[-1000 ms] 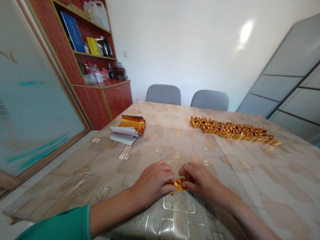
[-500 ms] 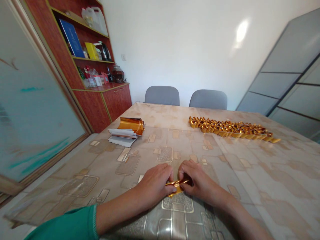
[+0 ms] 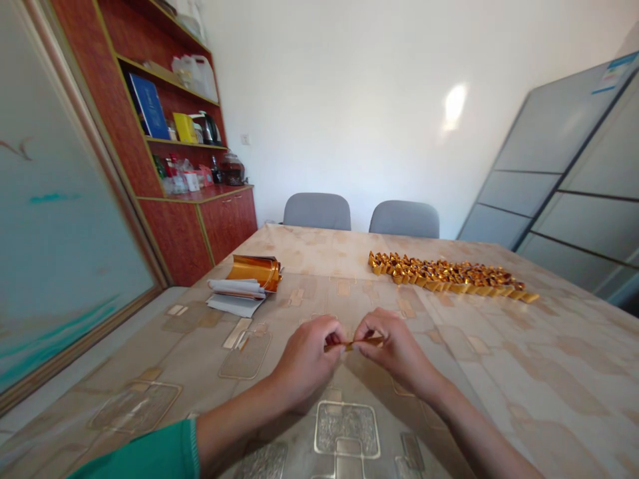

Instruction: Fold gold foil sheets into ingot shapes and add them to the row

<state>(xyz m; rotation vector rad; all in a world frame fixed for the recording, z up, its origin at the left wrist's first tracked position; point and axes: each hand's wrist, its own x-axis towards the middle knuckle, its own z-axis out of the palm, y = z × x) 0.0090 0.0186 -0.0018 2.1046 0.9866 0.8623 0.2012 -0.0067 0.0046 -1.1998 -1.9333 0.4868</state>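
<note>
Between my two hands is a narrow strip of folded gold foil paper (image 3: 349,346), seen nearly edge-on. My left hand (image 3: 315,349) pinches its left end between thumb and fingers. The right end sits in the pinch of my right hand (image 3: 388,339). Both hands are close together above the table, and much of the paper is hidden by the fingers. Farther off to the right lie rows of folded gold paper pieces (image 3: 449,274), packed close together. A stack of gold and white paper sheets (image 3: 253,271), curled at the edges, rests at the left.
A patterned plastic cover lies over the table (image 3: 504,346). Two grey chairs (image 3: 317,211) stand at the far edge against the white wall. To the left are a red-brown cabinet (image 3: 177,226) with bottles and a kettle, and a sliding glass door (image 3: 64,199).
Both hands have lifted off the tabletop with the gold paper, which is now seen as a thinner strip. The camera view has tilted up a little.
</note>
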